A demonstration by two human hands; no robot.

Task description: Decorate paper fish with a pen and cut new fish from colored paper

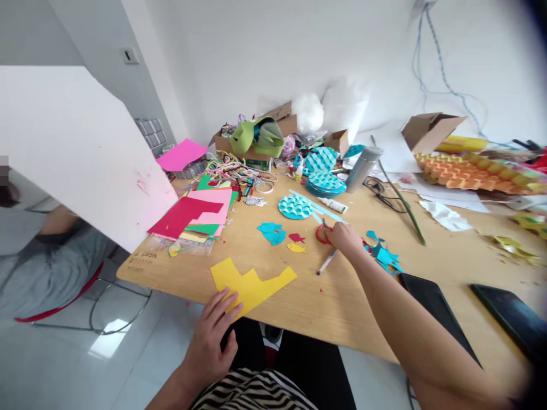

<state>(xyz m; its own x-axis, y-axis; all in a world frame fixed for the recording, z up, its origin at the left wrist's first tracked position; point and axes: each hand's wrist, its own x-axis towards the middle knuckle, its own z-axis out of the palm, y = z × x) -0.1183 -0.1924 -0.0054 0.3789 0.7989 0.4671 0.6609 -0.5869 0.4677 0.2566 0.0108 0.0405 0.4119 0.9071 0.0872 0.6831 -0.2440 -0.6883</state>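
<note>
My left hand [212, 334] rests with fingers flat on the near edge of a cut yellow paper sheet [251, 284] at the wooden table's [342, 307] front. My right hand [344, 237] reaches out to the table's middle and closes around the red handles of scissors [322, 233]. A white pen [327, 262] lies just below that hand. Left of the scissors lie a small red paper fish [296, 237], a yellow paper fish [296, 248] and a teal cut-out [272, 233]. Teal paper scraps [383, 253] lie to the right of my hand.
A stack of coloured paper [194, 216] lies at the left, a teal scalloped disc [294, 206] and a glue tube [334, 205] beyond the scissors. Boxes and craft clutter [256, 139] fill the back. Two dark tablets [510, 313] lie at the right. Another person [43, 262] sits at the left behind a white board [77, 148].
</note>
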